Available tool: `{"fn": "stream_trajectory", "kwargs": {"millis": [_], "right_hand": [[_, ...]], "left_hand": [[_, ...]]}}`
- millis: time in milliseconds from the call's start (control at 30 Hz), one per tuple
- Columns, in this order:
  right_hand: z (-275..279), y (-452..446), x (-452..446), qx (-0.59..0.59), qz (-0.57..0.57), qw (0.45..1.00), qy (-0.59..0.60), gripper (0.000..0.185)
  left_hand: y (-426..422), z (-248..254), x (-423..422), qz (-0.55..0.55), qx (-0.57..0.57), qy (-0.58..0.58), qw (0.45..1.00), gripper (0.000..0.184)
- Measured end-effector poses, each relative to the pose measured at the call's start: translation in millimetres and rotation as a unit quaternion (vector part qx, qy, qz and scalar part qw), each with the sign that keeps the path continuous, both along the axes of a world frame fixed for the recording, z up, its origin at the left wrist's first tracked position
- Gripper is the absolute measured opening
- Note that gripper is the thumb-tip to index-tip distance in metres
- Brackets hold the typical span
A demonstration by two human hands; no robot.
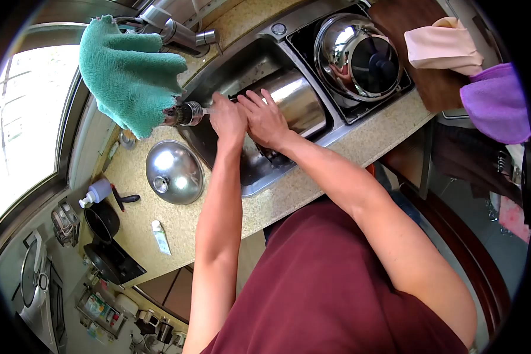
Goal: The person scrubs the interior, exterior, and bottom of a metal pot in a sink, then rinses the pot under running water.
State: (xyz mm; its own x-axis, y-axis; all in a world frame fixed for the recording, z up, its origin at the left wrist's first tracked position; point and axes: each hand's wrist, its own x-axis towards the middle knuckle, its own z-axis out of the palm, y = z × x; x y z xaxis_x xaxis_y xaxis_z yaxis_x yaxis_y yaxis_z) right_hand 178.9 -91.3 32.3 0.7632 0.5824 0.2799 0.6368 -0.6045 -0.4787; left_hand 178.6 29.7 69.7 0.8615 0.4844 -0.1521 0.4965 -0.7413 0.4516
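Note:
A stainless steel pot [298,105] lies on its side in the sink basin [259,56]. My left hand [228,121] is at the pot's open end, directly by the tap's spray head [192,113]. Its fingers are bent and partly hidden, and I cannot make out what they close on. My right hand [266,123] is beside it, fingers stretched and slightly apart, over the near edge of the pot. A dark handle shows in part below this hand. The pot's inside is hidden.
A domed steel lid [174,171] rests on the counter [130,227] left of the sink. A green towel [130,74] hangs by the tap. Right of the basin sits a shiny lidded pan [348,53]. A tube [161,238] and a pump bottle [98,192] stand or lie leftward.

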Motion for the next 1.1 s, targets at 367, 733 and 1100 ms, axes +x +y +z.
{"fn": "stream_trajectory", "kwargs": {"millis": [367,733,1100], "right_hand": [[-1,17,15,0.038,-0.035,0.999,0.013,0.019],[14,36,41,0.065,0.039,0.974,0.212,0.026],[-26,95,41,-0.067,0.185,0.960,0.197,0.028]], "left_hand": [[14,-44,15,-0.024,0.079,-0.220,0.972,0.028],[3,-24,-3,0.309,-0.490,-0.166,0.798,0.040],[-12,8,-90,0.281,-0.410,-0.215,0.841,0.034]]}}
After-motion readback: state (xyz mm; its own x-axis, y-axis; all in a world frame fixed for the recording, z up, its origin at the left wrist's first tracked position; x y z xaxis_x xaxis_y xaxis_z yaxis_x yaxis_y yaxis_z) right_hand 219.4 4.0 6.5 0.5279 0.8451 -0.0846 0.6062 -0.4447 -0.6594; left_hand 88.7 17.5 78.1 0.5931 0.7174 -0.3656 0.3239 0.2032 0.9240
